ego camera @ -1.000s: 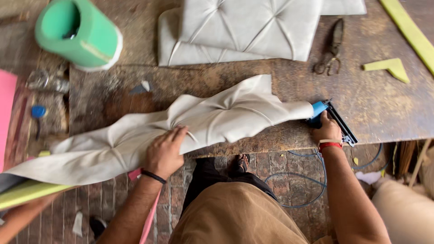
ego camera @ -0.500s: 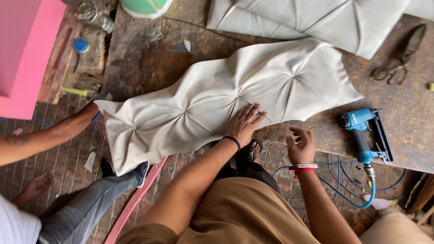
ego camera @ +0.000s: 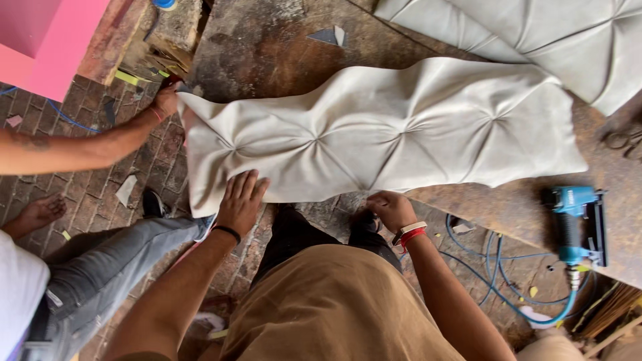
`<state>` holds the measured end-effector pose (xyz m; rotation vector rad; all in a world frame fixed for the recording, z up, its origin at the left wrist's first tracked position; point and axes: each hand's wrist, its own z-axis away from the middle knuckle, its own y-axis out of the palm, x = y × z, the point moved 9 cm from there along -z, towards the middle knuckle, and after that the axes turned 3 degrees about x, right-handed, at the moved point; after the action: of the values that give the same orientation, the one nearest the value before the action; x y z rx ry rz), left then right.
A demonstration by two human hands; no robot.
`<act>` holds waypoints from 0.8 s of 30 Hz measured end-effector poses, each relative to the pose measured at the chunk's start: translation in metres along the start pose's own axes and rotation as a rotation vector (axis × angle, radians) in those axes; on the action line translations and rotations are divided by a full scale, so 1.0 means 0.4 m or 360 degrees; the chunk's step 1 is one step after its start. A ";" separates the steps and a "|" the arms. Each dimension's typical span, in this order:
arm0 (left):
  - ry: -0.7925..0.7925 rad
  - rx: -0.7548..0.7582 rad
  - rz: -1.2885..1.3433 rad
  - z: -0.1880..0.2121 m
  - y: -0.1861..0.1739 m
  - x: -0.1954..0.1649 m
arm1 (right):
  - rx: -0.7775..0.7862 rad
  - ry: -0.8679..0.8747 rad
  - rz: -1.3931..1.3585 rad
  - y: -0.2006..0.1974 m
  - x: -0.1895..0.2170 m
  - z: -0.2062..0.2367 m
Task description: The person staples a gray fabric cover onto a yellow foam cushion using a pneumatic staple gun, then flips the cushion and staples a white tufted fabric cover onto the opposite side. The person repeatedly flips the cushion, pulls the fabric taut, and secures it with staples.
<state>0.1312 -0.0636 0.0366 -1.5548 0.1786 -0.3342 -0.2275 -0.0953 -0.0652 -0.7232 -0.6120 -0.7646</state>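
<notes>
Tufted grey panel on tabletop | left hand flat, fingers spread on its edge | right hand pinching its lower edge | co-worker's hand holding far corner | blue staple gun beside

— How's the light?

— Even, soft daylight, fairly bright. No glare; the pale tufted panel above the hands is bright but keeps its folds and creases.

— Shadows?

— Soft ones only: under the left hand, and darker below the bench edge, around the right hand.

— Sharpness?

— Mostly crisp. Slight softness toward the corners, and the wide lens bends lines at the edges.
</notes>
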 end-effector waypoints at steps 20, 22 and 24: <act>0.0684 0.1159 0.1531 -0.174 0.112 -0.026 | -0.1829 0.0190 -0.2526 0.488 0.076 0.005; 0.0947 0.0688 0.1728 -0.309 0.057 -0.071 | -0.1964 0.0375 -0.2445 0.508 0.075 -0.007; 0.1064 0.0534 0.1751 -0.404 0.054 -0.138 | -0.1986 0.0360 -0.2596 0.534 0.084 -0.016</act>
<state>0.0297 -0.1993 0.0073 -0.7829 1.3579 0.0197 -0.0391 -0.0040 -0.1201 -1.1453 -0.3522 -2.8447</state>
